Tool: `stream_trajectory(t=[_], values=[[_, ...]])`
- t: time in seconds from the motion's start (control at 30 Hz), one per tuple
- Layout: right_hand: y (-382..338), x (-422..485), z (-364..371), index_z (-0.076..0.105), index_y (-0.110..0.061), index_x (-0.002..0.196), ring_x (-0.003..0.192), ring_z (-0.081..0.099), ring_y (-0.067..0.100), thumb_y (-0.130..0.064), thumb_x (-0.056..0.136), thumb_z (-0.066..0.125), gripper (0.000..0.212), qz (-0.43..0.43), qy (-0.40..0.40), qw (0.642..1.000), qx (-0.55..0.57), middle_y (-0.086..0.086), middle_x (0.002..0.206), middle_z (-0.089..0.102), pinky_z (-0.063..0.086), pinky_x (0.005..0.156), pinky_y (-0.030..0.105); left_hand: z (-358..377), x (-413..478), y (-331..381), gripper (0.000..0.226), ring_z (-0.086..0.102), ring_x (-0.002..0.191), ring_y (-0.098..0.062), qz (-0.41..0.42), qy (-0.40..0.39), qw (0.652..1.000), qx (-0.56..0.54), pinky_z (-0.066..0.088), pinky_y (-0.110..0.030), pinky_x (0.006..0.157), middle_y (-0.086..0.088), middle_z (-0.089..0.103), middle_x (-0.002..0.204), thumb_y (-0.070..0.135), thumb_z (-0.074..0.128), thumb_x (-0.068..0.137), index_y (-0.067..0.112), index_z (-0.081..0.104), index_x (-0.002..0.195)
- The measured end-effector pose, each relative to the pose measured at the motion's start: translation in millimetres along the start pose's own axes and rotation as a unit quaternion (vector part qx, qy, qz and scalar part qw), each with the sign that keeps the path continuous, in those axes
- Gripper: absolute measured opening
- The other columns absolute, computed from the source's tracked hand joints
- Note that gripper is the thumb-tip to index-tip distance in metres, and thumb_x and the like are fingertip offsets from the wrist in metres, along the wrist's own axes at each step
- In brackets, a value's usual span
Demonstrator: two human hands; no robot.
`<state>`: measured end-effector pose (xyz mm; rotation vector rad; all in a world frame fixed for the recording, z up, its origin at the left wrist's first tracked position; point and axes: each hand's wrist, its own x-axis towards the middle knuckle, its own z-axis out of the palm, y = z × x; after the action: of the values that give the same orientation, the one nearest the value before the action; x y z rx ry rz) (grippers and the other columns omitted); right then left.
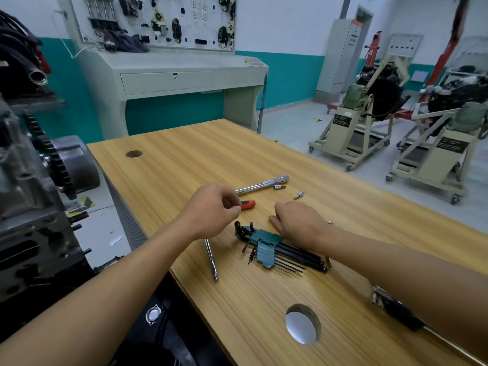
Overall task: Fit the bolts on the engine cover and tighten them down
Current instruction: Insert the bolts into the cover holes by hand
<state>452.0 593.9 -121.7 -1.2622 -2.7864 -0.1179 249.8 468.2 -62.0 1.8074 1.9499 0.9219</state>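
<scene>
Wood-grain table [264, 159] lies under both hands, the engine [29, 207] well off to their left — the left hand [211, 210] is curled, fingertips beside an orange screwdriver handle [248, 204], but whether it pinches anything I cannot tell. Knuckles-up, the right hand [298, 220] rests just beyond the hex-key set [269, 249], fingers hidden, grip unclear; a ratchet [261, 184] and small bit [299, 194] lie farther out.

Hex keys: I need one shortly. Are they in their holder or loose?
In it: the hex keys run through the teal holder, which lies flat on the wooden table.
</scene>
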Motion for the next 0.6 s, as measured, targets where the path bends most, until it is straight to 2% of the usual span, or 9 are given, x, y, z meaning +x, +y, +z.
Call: stream_trajectory(t=[0.1,0.27,0.37,0.43,0.47,0.53,0.6], values=[[1,1,2,0.040,-0.026,0.089,0.065,0.046,0.007,-0.049,0.102,0.040,0.027,0.021,0.000,0.999,0.031,-0.008,0.074,0.050,0.032,0.050,0.025,1,-3,7,0.005,0.066,0.078,0.004,0.002,-0.003,0.999,-0.039,0.050,-0.007,0.061,0.013,0.071,0.085,0.020,0.073,0.089,0.023,0.076,0.092],[-5,-1,-7,0.048,-0.023,0.090,0.072,0.052,0.015,-0.047,0.102,0.042,0.028,0.075,-0.001,0.993,0.094,-0.006,0.078,0.053,0.041,0.059,0.034,-2,-9,27,0.007,0.068,0.076,0.000,0.009,-0.019,0.996,-0.084,0.057,-0.019,0.069,0.007,0.075,0.083,0.027,0.073,0.088,0.023,0.076,0.093],[-21,-1,-35,0.057,-0.015,0.083,0.072,0.054,0.020,-0.037,0.101,0.051,0.029,0.108,0.074,0.960,0.246,0.002,0.077,0.060,0.048,0.069,0.041,-5,-11,39,0.014,0.067,0.070,-0.010,-0.065,-0.023,0.966,-0.251,0.054,-0.024,0.066,-0.008,0.077,0.089,0.028,0.068,0.094,0.015,0.074,0.095],[-46,0,-65,0.054,-0.020,0.074,0.064,0.051,0.015,-0.034,0.100,0.054,0.030,0.075,0.148,0.938,0.305,0.001,0.070,0.059,0.044,0.062,0.036,-8,-14,49,0.029,0.069,0.076,-0.019,-0.157,-0.019,0.902,-0.401,0.057,-0.031,0.070,-0.019,0.076,0.097,0.035,0.063,0.097,0.008,0.071,0.099],[-62,0,-82,0.051,-0.024,0.071,0.061,0.050,0.012,-0.034,0.099,0.054,0.030,0.044,0.180,0.932,0.313,-0.003,0.066,0.058,0.041,0.058,0.034,-11,-16,55,0.039,0.071,0.078,-0.023,-0.200,-0.028,0.853,-0.481,0.059,-0.034,0.073,-0.020,0.076,0.095,0.041,0.058,0.099,0.004,0.069,0.102],[-96,-1,-114,0.049,-0.026,0.070,0.060,0.050,0.012,-0.032,0.098,0.054,0.029,-0.019,0.222,0.924,0.311,-0.005,0.063,0.055,0.041,0.056,0.035,-23,-22,64,0.062,0.074,0.084,-0.027,-0.242,-0.067,0.729,-0.636,0.061,-0.040,0.076,-0.017,0.076,0.096,0.056,0.045,0.100,0.000,0.067,0.110],[-122,-4,-137,0.054,-0.020,0.076,0.064,0.054,0.020,-0.030,0.098,0.055,0.024,-0.072,0.234,0.923,0.296,0.000,0.066,0.059,0.045,0.057,0.039,-38,-30,69,0.069,0.075,0.091,-0.030,-0.230,-0.082,0.607,-0.756,0.061,-0.043,0.077,-0.016,0.075,0.107,0.060,0.037,0.100,0.001,0.070,0.114]])
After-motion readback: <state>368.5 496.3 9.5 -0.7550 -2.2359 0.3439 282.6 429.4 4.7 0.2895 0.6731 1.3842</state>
